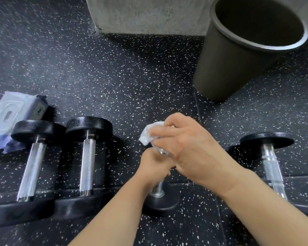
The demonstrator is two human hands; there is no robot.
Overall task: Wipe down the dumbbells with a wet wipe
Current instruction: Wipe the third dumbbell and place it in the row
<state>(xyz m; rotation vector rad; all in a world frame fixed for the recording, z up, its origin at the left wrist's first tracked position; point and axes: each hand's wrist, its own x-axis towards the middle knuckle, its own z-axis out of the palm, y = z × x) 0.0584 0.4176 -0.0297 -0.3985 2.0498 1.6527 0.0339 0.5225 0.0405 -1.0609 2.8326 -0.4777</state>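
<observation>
The person is in the middle of the wiping step. The left hand (155, 166) is curled tight round the shiny bar of the middle dumbbell (160, 201) and holds it up on its end. Its bottom weight sits on the floor (114, 77). The right hand (190, 148) holds a bunched-up white wet wipe (149, 134) in its fingers and presses it on the top part of the bar. The top weight is hidden under this hand, so it is hard to tell if the wipe touches it too.

This looks like the cleaning of just one dumbbell, with more left to do. The next move likely calls for the wipe to rub along the bar and round both weights, while the other hand keeps a firm hold so the dumbbell does not tip.

Two dumbbells (87, 162) lie side by side to the left, well apart from the hands. A fourth dumbbell (272, 166) lies to the right. It cannot be told which of these are clean.

The floor is black rubber with little white specks. A pack of wipes (7, 114) lies at the far left, just behind the left dumbbells. A tall dark bin (229, 68) stands at the back right, next to a grey block (146, 15) that looks like concrete.
</observation>
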